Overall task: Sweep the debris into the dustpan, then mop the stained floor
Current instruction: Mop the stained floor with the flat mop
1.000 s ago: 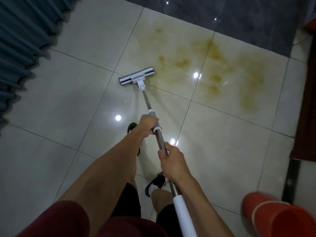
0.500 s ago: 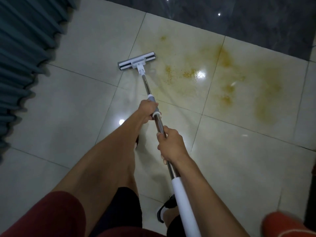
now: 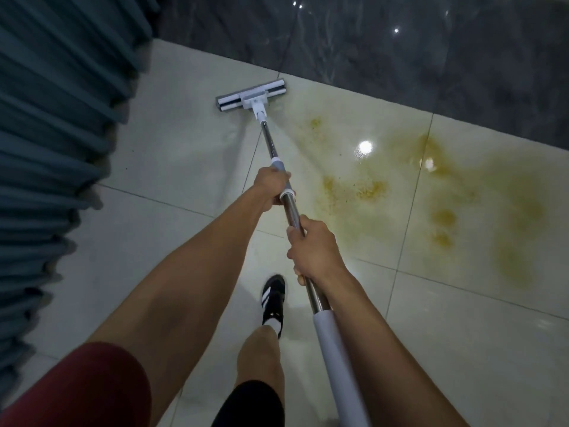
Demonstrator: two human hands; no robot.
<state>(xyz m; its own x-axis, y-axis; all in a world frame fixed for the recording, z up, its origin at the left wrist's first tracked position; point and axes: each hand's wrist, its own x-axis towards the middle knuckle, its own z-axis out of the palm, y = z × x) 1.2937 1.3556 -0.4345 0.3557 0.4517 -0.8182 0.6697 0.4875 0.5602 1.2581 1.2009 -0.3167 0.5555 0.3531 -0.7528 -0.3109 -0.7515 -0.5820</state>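
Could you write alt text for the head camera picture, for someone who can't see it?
Both hands grip a long mop handle, left hand ahead of right hand, with the flat mop head on pale tiles beside a yellow-brown stain. Teal curtain at left; one black shoe below.

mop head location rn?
Head view, upper centre: the mop head lies flat on the pale tile beside the dark floor strip, left of the yellow stain, with the blue curtain further left.
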